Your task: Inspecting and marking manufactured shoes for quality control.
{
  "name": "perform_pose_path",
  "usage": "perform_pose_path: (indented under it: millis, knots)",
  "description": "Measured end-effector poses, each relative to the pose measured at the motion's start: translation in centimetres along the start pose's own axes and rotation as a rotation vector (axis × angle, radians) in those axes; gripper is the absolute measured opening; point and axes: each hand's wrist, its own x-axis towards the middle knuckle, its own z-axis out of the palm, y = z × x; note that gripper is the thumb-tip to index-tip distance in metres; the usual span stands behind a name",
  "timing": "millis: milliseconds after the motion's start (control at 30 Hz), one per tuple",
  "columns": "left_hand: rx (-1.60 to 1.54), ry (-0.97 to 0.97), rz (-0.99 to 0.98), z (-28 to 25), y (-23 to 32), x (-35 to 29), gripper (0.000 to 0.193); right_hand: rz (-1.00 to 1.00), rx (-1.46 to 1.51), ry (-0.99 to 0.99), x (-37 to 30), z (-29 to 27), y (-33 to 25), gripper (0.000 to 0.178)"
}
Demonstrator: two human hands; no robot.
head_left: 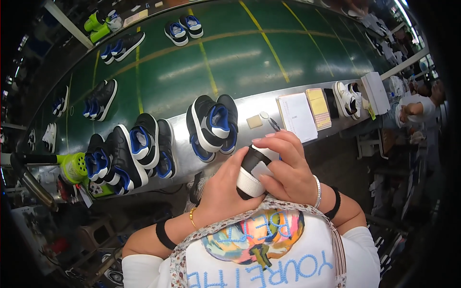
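Close to my body I hold a black and white sneaker (249,178), its white sole edge showing between my hands. My left hand (222,186) is wrapped round one side of it. On the other side, the fingers of my right hand (291,165) are bent over the shoe's upper, the thumb pressing on a pale panel. The palms hide much of the shoe. Just beyond my hands, on the steel ledge (259,98), a black sneaker with blue lining (204,126) rests among similar ones. A beige square block (254,121) and a black pen (274,124) lie nearer my right fingers.
Past the ledge runs a green belt (230,62) with yellow lines, carrying a pair of sneakers (185,30). More black sneakers (129,153) crowd the left, beside a lime-green machine (73,166). Rightward are a paper pad (297,115), white shoes (346,99) and another person (417,109).
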Motion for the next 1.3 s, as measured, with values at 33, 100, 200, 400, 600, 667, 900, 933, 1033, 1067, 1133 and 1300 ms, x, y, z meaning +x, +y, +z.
perform_pose_path:
  millis: [33, 100, 200, 400, 600, 667, 900, 933, 1033, 1067, 1133, 1300]
  knots:
    - [0.000, -0.002, -0.011, 0.0, 0.2, 0.1, 0.081, -0.003, 0.000, -0.004, -0.7, -0.3, 0.2, 0.017]
    - [0.021, 0.007, -0.005, 0.1, 0.4, 0.1, 0.080, 0.060, -0.004, -0.011, -1.2, -0.7, 0.2, 0.017]
    - [0.048, -0.050, 0.007, 0.6, 0.3, -0.1, 0.081, 0.037, -0.028, -0.003, 1.6, 0.7, 0.0, 0.018]
    - [0.051, 0.018, -0.023, 0.1, 0.7, 0.0, 0.083, 0.136, -0.032, -0.114, -1.6, -1.0, -0.2, 0.018]
    - [0.051, -0.104, -0.102, 0.5, 0.7, -0.2, 0.085, 0.102, -0.107, -0.050, 1.2, 0.2, -0.7, 0.019]
    - [0.063, 0.025, 0.023, 0.7, -0.1, -0.4, 0.084, 0.098, -0.088, -0.101, -0.4, -0.3, -0.2, 0.019]
    - [0.098, -0.070, -0.009, 1.2, 0.1, -0.6, 0.081, 0.118, -0.185, -0.069, 2.4, 0.6, -1.0, 0.020]
    - [0.086, -0.044, -0.008, 1.1, -0.1, -0.5, 0.082, 0.122, -0.182, -0.071, 2.2, 0.7, -0.9, 0.020]
    - [0.053, 0.032, 0.010, 0.9, 0.4, -0.5, 0.083, 0.134, -0.128, -0.135, -0.5, -1.1, -1.0, 0.020]
    - [0.075, 0.013, -0.010, 0.7, 0.7, -0.4, 0.083, 0.134, -0.123, -0.147, -1.0, -1.5, -0.9, 0.020]
    - [0.082, 0.005, 0.003, 0.9, 0.8, -0.4, 0.083, 0.125, -0.137, -0.136, 0.1, -1.4, -1.1, 0.019]
    - [0.127, -0.016, -0.034, 1.7, -1.5, -1.0, 0.084, 0.127, -0.167, -0.089, 1.8, 0.4, -1.3, 0.018]
